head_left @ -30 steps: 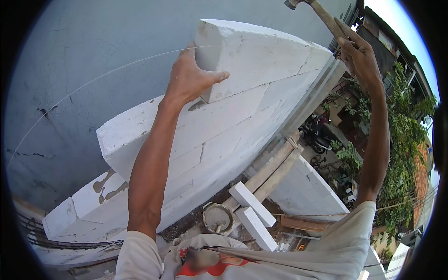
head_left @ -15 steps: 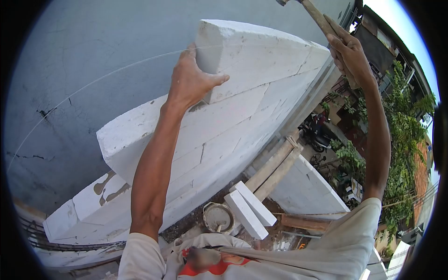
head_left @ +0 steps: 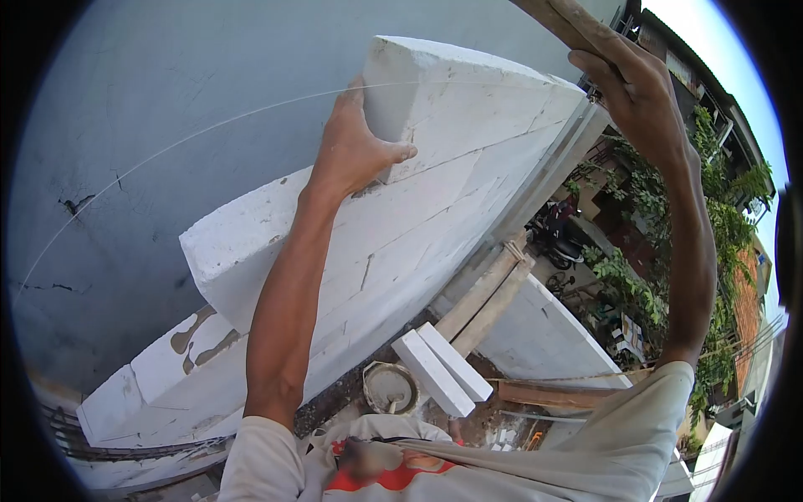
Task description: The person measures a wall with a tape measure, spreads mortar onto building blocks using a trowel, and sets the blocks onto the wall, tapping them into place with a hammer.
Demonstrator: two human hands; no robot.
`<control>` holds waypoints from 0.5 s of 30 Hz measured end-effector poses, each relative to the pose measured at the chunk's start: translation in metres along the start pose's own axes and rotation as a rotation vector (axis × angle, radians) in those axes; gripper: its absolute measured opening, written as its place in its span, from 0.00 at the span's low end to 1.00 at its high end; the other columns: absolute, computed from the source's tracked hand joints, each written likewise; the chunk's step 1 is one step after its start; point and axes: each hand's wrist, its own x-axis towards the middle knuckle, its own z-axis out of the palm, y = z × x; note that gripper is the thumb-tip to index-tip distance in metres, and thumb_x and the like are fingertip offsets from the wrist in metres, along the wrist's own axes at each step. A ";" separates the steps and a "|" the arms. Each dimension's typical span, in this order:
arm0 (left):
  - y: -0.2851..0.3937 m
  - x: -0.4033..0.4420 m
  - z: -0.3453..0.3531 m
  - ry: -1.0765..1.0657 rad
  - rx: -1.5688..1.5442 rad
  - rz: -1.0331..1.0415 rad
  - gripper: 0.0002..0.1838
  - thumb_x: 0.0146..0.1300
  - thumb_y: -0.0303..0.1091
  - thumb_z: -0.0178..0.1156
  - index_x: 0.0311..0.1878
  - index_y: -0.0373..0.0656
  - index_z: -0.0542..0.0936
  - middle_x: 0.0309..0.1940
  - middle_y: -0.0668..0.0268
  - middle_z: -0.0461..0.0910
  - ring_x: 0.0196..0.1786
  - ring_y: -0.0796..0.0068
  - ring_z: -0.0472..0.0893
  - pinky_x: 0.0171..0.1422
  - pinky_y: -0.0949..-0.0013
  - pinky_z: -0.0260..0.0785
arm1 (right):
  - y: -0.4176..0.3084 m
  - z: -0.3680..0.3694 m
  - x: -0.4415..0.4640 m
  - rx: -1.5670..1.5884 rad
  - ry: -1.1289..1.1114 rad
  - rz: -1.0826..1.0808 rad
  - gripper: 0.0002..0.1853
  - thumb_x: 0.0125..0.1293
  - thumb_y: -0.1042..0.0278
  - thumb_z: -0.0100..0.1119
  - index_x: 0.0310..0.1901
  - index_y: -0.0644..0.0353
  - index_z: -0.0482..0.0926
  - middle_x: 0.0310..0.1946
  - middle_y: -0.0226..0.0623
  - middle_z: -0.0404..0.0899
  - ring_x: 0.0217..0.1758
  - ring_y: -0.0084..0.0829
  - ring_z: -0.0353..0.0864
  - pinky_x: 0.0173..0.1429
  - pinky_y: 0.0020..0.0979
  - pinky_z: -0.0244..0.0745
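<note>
My left hand (head_left: 350, 149) grips the near end of a white lightweight concrete block (head_left: 481, 105) on the top course of a wall. Its thumb presses the front face and the fingers reach round to the back. My right hand (head_left: 640, 100) is raised at the upper right, wrapped round the wooden handle of a hammer (head_left: 562, 21). The hammer's head lies outside the view. A thin string line (head_left: 205, 128) crosses in front of the block's end. Below, the stepped white block wall (head_left: 393, 222) has patches of grey mortar (head_left: 213, 347) on a lower step.
A cracked grey wall (head_left: 167, 92) stands close behind the blocks. Down below are a bucket (head_left: 391, 389) of grey mix, two loose white blocks (head_left: 442, 371) and wooden planks (head_left: 485, 293). Further right are a parked motorbike (head_left: 562, 238) and leafy branches (head_left: 636, 293).
My right hand and the hammer have risen, taking the hammer's head out of view. My left hand stays on the block's end; the view has shifted slightly.
</note>
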 end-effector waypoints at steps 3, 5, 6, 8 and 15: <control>-0.006 -0.001 0.000 0.021 -0.072 0.034 0.64 0.39 0.39 0.87 0.80 0.32 0.63 0.73 0.41 0.71 0.75 0.47 0.73 0.82 0.55 0.65 | -0.066 -0.026 0.080 -0.095 -0.316 -0.044 0.31 0.79 0.61 0.63 0.81 0.48 0.68 0.29 0.34 0.81 0.27 0.27 0.80 0.30 0.33 0.78; -0.003 -0.003 0.000 0.029 -0.097 0.007 0.64 0.39 0.38 0.87 0.81 0.33 0.63 0.73 0.41 0.72 0.75 0.47 0.73 0.82 0.55 0.65 | -0.076 -0.022 0.095 -0.045 -0.354 -0.071 0.34 0.77 0.63 0.66 0.82 0.41 0.67 0.27 0.35 0.79 0.23 0.31 0.76 0.28 0.36 0.76; -0.001 -0.004 -0.001 0.038 -0.113 -0.024 0.64 0.39 0.38 0.87 0.81 0.33 0.63 0.72 0.42 0.72 0.75 0.48 0.73 0.83 0.55 0.65 | -0.081 -0.020 0.103 -0.020 -0.374 -0.084 0.36 0.75 0.64 0.67 0.82 0.38 0.67 0.26 0.36 0.78 0.22 0.34 0.74 0.26 0.38 0.75; 0.003 -0.004 -0.002 0.020 -0.117 -0.037 0.65 0.38 0.37 0.87 0.81 0.33 0.62 0.73 0.44 0.72 0.75 0.49 0.74 0.83 0.55 0.66 | -0.078 -0.013 0.106 0.148 -0.272 -0.222 0.37 0.75 0.65 0.68 0.82 0.37 0.66 0.26 0.36 0.78 0.21 0.33 0.75 0.25 0.38 0.74; 0.005 -0.003 -0.007 -0.057 -0.117 -0.071 0.65 0.39 0.37 0.87 0.81 0.31 0.61 0.72 0.44 0.72 0.74 0.49 0.75 0.82 0.56 0.69 | -0.071 -0.014 0.108 -0.183 -0.862 -0.127 0.35 0.76 0.64 0.65 0.81 0.28 0.67 0.30 0.38 0.83 0.22 0.30 0.78 0.27 0.37 0.79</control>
